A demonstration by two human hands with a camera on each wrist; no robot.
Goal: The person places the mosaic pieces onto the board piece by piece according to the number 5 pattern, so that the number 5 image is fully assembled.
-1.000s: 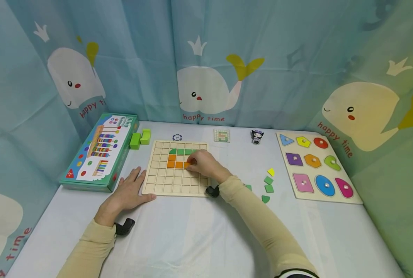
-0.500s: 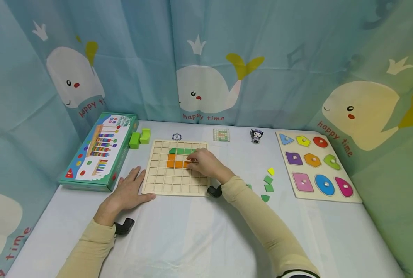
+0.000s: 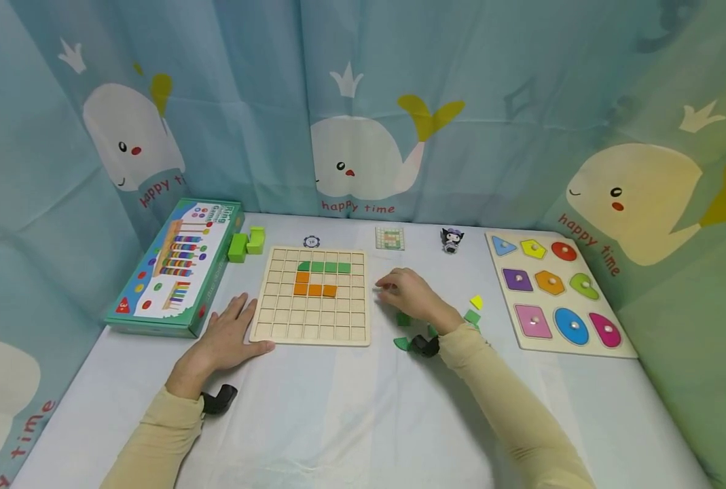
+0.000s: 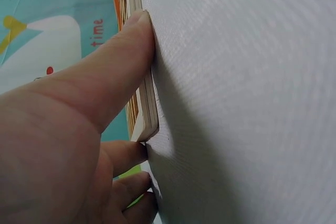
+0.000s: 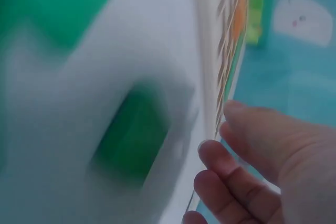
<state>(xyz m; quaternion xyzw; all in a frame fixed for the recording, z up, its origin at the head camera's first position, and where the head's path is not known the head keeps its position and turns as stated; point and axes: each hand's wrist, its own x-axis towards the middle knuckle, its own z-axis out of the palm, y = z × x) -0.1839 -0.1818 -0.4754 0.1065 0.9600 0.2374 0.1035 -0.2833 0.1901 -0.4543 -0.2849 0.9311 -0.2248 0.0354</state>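
A wooden grid board (image 3: 277, 316) lies on the table with a row of green tiles (image 3: 331, 267) and an L of orange tiles (image 3: 301, 288) in its cells. The rightmost orange tile (image 3: 330, 291) sits slightly askew. My left hand (image 3: 225, 337) rests at the board's lower left corner, thumb against the front edge, other fingers spread along the left side. To the right of the board hovers my right hand (image 3: 416, 295), fingers loosely bent with nothing between them. Beneath and beside it lie loose green pieces, among them a square (image 3: 403, 319) and a rounded one (image 3: 401, 343).
A yellow piece (image 3: 476, 302) lies right of the right hand. Farther right is a shape-puzzle board (image 3: 524, 339). Behind the grid stand a pattern card (image 3: 390, 238), a small figurine (image 3: 451, 240) and a round token (image 3: 312, 241). A toy box (image 3: 173, 272) and green blocks (image 3: 238, 248) are left.
My right hand has let go of the orange tile at the row's right end and moved right, off the board, over the loose green pieces. The left hand has stayed put.
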